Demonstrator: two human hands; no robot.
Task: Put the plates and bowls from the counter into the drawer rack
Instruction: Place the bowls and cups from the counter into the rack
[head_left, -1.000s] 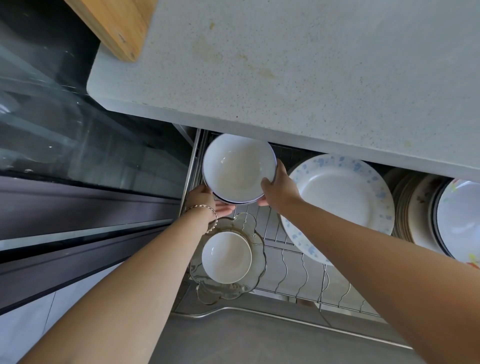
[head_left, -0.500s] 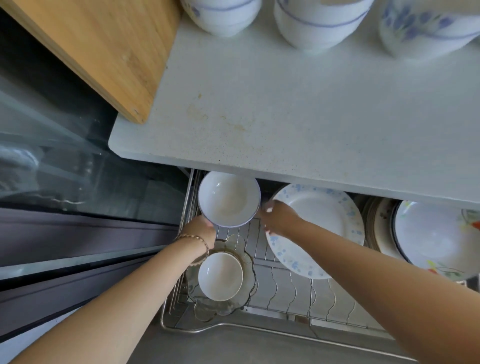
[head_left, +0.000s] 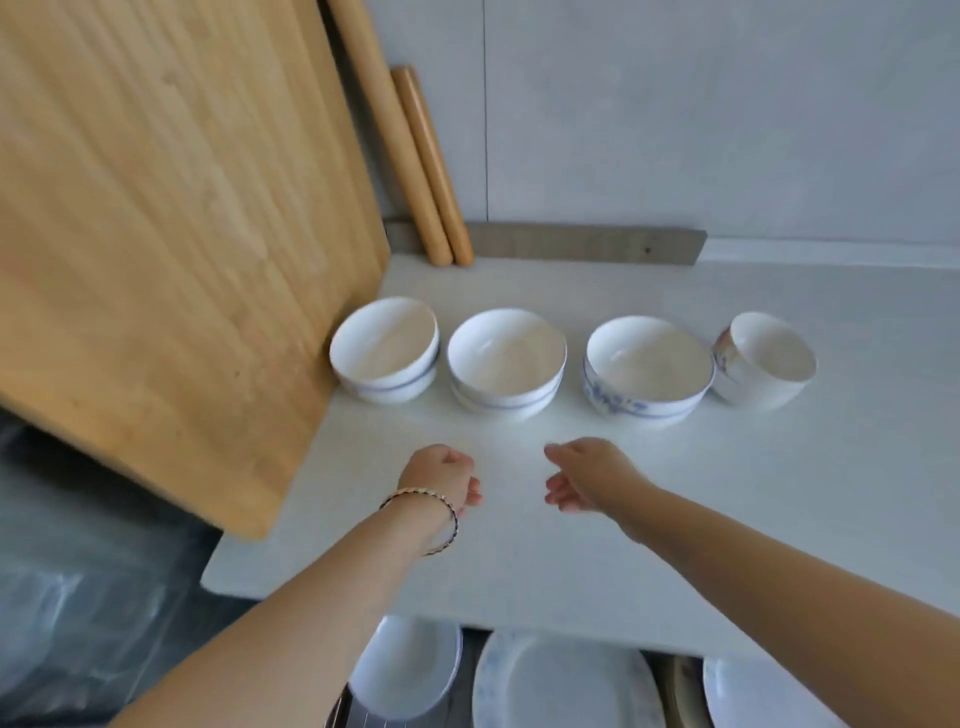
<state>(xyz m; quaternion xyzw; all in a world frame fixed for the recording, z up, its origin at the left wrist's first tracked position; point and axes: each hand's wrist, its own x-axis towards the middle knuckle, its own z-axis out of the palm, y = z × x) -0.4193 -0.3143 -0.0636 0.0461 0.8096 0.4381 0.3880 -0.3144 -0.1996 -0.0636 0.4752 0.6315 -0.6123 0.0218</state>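
Note:
Several white bowls stand in a row on the pale counter (head_left: 727, 493): a blue-banded bowl (head_left: 385, 349) at the left, a second blue-banded bowl (head_left: 506, 361), a bowl with blue flowers (head_left: 647, 370), and a smaller tilted cup-like bowl (head_left: 763, 364) at the right. My left hand (head_left: 441, 474) and my right hand (head_left: 587, 475) hover over the counter in front of the bowls, fingers loosely curled, holding nothing. Below the counter edge, the drawer holds a white bowl (head_left: 410, 665) and a blue-flowered plate (head_left: 566, 686).
A large wooden cutting board (head_left: 171, 234) leans at the left, close beside the leftmost bowl. Two wooden rolling pins (head_left: 415, 156) lean against the back wall. Another plate (head_left: 753, 696) shows in the drawer at the lower right.
Both hands have let go of the white bowl, left it in the drawer rack, and risen above the counter. The view has swung up from the drawer to the row of bowls.

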